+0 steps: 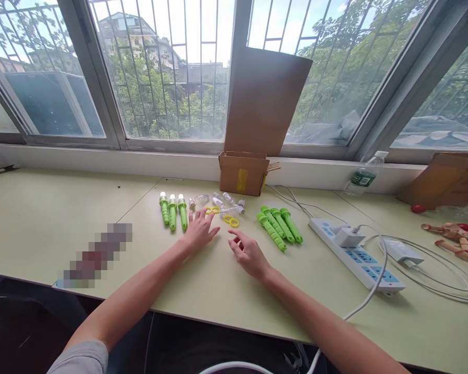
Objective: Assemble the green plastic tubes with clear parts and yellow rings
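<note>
My left hand point(199, 229) reaches over the table with fingers spread, its fingertips at a pair of yellow rings point(216, 210); whether they touch is hard to tell. My right hand point(250, 255) hovers or rests to the right, fingers loosely bent and apart, with nothing visible in it. Two more yellow rings point(234, 222) lie between and beyond the hands. Clear plastic pieces point(218, 199) are scattered behind them. Left of my left hand lie three green ribbed tubes with white ends point(172, 212). Several green ribbed tubes point(281, 226) lie beyond my right hand.
A cardboard box point(242, 174) stands against the window ledge. On the right are a power strip point(356, 254) with cables, a white adapter point(401, 252), a plastic bottle point(365, 175) and wooden pieces point(460, 240). A blurred-out item point(97, 257) lies at the left front edge.
</note>
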A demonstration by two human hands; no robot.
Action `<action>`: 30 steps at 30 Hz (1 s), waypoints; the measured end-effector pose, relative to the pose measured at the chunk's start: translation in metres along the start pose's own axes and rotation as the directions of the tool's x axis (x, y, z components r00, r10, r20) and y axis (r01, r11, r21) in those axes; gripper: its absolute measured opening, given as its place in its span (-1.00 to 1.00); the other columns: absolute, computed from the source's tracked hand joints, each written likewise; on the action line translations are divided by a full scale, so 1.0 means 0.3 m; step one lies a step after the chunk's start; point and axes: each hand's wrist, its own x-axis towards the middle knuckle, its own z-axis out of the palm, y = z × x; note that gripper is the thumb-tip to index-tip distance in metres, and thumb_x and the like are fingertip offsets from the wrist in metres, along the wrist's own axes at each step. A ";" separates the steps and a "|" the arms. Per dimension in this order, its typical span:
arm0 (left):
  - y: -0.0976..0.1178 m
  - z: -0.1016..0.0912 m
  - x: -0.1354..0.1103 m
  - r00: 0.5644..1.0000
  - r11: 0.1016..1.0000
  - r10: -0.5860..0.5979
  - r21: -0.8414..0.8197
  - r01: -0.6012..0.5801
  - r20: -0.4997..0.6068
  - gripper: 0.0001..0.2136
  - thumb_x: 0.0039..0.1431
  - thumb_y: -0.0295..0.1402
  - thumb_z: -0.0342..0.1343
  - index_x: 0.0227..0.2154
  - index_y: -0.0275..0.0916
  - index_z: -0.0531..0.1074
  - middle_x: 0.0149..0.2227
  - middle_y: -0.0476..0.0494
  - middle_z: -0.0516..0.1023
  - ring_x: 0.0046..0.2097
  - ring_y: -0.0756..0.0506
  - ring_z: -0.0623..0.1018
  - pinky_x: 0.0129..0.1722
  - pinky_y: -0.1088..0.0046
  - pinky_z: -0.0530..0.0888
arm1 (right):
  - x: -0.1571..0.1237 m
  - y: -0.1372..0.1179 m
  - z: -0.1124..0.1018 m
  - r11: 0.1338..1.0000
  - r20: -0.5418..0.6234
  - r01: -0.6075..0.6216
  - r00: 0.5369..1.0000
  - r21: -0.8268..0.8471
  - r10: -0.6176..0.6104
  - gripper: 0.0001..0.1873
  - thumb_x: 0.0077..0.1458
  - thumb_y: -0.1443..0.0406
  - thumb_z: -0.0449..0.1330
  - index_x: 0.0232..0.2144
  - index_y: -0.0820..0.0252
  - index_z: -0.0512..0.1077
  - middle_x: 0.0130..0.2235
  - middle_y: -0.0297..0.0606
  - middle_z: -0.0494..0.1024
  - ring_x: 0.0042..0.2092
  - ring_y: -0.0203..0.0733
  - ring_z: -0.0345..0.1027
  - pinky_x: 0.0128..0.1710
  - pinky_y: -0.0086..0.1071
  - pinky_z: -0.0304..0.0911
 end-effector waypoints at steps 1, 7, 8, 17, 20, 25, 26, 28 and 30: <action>0.001 0.002 0.000 1.000 1.000 0.008 -0.004 -0.008 -0.005 -0.54 0.20 -0.06 -0.11 0.10 -0.14 0.19 0.16 -0.25 0.17 0.20 -0.26 0.15 0.21 -0.05 0.00 | 0.000 0.000 0.000 1.000 0.000 0.001 1.000 0.000 -0.001 -0.58 0.16 0.14 -0.02 0.01 0.19 0.34 -0.40 -0.31 0.47 -0.51 -0.30 0.28 -0.46 -0.42 0.20; 0.003 0.008 -0.001 1.000 1.000 0.020 -0.009 -0.020 0.007 -0.52 0.19 -0.06 -0.08 0.13 -0.12 0.17 0.15 -0.23 0.20 0.20 -0.26 0.15 0.20 0.01 0.04 | -0.002 -0.004 0.000 1.000 0.003 -0.006 1.000 -0.003 0.006 -0.58 0.16 0.14 -0.03 0.00 0.17 0.34 -0.41 -0.33 0.47 -0.51 -0.30 0.28 -0.47 -0.42 0.20; 0.004 0.009 -0.001 1.000 1.000 0.021 -0.008 -0.021 0.010 -0.52 0.19 -0.06 -0.08 0.13 -0.12 0.17 0.15 -0.23 0.20 0.20 -0.26 0.15 0.20 0.02 0.04 | -0.002 -0.005 0.000 1.000 0.004 -0.006 1.000 -0.007 0.006 -0.58 0.16 0.13 -0.03 0.00 0.18 0.34 -0.41 -0.32 0.47 -0.51 -0.29 0.28 -0.46 -0.41 0.20; -0.004 0.027 0.000 0.997 0.996 0.083 -0.020 -0.083 0.002 -0.51 0.20 -0.05 -0.10 0.13 -0.14 0.16 0.15 -0.26 0.19 0.19 -0.27 0.18 0.19 0.05 0.07 | 0.026 0.031 -0.050 0.931 -0.148 0.009 0.987 -0.365 -0.068 -0.61 0.18 0.20 -0.05 0.00 0.17 0.35 -0.25 -0.23 0.50 -0.44 -0.25 0.32 -0.34 -0.35 0.20; -0.003 0.027 0.001 0.996 0.996 0.085 -0.030 -0.085 0.022 -0.51 0.20 -0.05 -0.11 0.14 -0.15 0.14 0.16 -0.26 0.18 0.20 -0.26 0.16 0.19 0.05 0.06 | 0.049 0.075 -0.089 0.842 -0.262 -0.109 0.964 -0.528 -0.039 -0.63 0.17 0.22 -0.04 -0.03 0.19 0.38 -0.23 -0.16 0.49 -0.32 -0.15 0.35 -0.34 -0.34 0.17; 0.001 0.023 -0.001 0.995 0.996 0.086 -0.040 -0.084 0.047 -0.51 0.20 -0.06 -0.10 0.15 -0.13 0.13 0.19 -0.24 0.15 0.21 -0.25 0.15 0.21 0.06 0.02 | 0.070 0.134 -0.119 0.715 -0.296 -0.213 0.955 -0.666 0.009 -0.62 0.11 0.23 0.04 -0.05 0.20 0.41 -0.16 -0.02 0.44 -0.06 0.06 0.23 -0.23 -0.25 0.17; 0.002 0.022 -0.001 0.995 0.996 0.086 -0.041 -0.084 0.049 -0.51 0.20 -0.06 -0.10 0.15 -0.13 0.13 0.19 -0.24 0.15 0.21 -0.25 0.15 0.21 0.06 0.02 | 0.070 0.138 -0.118 0.704 -0.275 -0.210 0.961 -0.679 0.021 -0.62 0.10 0.22 0.05 -0.05 0.21 0.41 -0.13 0.00 0.42 -0.04 0.08 0.20 -0.19 -0.22 0.16; 0.002 0.022 -0.002 0.995 0.995 0.088 -0.046 -0.085 0.048 -0.50 0.20 -0.07 -0.09 0.15 -0.14 0.13 0.19 -0.25 0.15 0.21 -0.25 0.15 0.21 0.06 0.02 | 0.068 0.138 -0.110 0.691 -0.233 -0.197 0.972 -0.695 0.041 -0.60 0.09 0.21 0.06 -0.04 0.23 0.41 -0.06 0.06 0.38 -0.01 0.12 0.17 -0.13 -0.16 0.14; 0.001 0.023 -0.002 0.995 0.994 0.092 -0.055 -0.090 0.044 -0.50 0.20 -0.07 -0.09 0.15 -0.15 0.13 0.19 -0.26 0.15 0.21 -0.25 0.16 0.20 0.06 0.03 | 0.065 0.130 -0.102 0.686 -0.211 -0.193 0.976 -0.702 0.058 -0.58 0.09 0.19 0.05 -0.02 0.23 0.40 0.01 0.09 0.33 0.04 0.15 0.13 -0.08 -0.12 0.11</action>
